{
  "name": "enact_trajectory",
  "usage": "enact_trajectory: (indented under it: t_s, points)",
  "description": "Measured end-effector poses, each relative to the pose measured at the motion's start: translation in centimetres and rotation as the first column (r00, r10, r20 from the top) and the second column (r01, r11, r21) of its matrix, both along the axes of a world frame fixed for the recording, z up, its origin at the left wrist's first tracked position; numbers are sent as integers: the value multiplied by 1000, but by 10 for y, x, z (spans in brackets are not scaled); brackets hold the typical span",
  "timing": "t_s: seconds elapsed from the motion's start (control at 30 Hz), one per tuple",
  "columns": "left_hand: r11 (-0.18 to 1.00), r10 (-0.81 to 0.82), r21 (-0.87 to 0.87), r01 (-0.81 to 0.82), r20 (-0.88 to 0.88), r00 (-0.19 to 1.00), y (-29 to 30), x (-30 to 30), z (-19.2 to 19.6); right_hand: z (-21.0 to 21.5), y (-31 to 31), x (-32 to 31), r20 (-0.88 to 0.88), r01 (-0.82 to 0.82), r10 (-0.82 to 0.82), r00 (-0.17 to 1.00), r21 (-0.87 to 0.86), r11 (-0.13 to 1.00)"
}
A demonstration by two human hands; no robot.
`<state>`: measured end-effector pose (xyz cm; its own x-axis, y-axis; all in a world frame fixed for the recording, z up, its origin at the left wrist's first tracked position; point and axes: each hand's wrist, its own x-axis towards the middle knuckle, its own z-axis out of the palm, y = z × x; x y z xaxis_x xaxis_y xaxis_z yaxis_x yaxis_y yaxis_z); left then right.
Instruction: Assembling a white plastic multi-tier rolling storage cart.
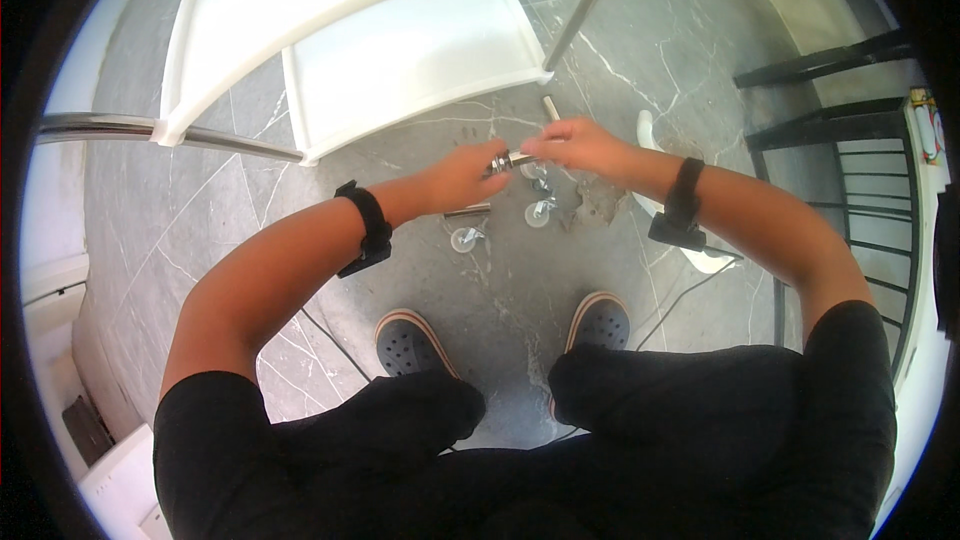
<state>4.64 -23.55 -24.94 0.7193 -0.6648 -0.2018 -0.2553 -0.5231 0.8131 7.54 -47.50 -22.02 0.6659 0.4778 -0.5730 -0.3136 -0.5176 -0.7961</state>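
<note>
The metal piece [517,157] sits in the gap between your two hands, clear of the floor, its shiny middle exposed and both ends covered by fingers. Your left hand [463,178] is closed around its left end, where a ringed section shows at the fingertips. Your right hand [580,145] grips the opposite end between thumb and fingers, from the right and slightly farther from you. Whether the piece is one part or two joined cannot be determined.

Below the grip, two casters [540,212] [466,239] with pale wheels lie on the grey veined floor [520,275] — a third shows partly, just under the right hand. A short metal tube [467,211] lies beside the left hand, partly hidden by it; another tube [551,108] shows just beyond the right hand.

Farther out, a white tiered shelf unit [415,60] with chrome posts stands ahead of you. To your right is a curved white part [645,130] — beyond it, a black rack [830,130]. Your clogs [412,343] are planted nearer your body.
</note>
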Motion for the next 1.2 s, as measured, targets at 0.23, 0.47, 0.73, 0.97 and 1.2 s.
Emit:
enact_trajectory:
  t_s: [0.23,0.47,0.73,0.97,1.2]
  points:
    - [988,80,-103,-113,-278,957,3,8,-16,0,-5,13,369,-137,83,926,121,983]
    - [997,52,-41,-59,-145,988,-2,5,-1,12,-6,22,55,-155,155,986,-15,988]
    - [995,26,-90,-49,-240,970,2,8,-18,0,-7,13,255,-211,157,954,201,957]
    - [1000,27,-10,-27,-17,999,-3,-4,-10,0,-6,18,29,-217,217,976,33,976]
    - [999,33,9,-32,-14,999,-1,-2,-15,-10,-7,8,237,-183,142,961,161,970]
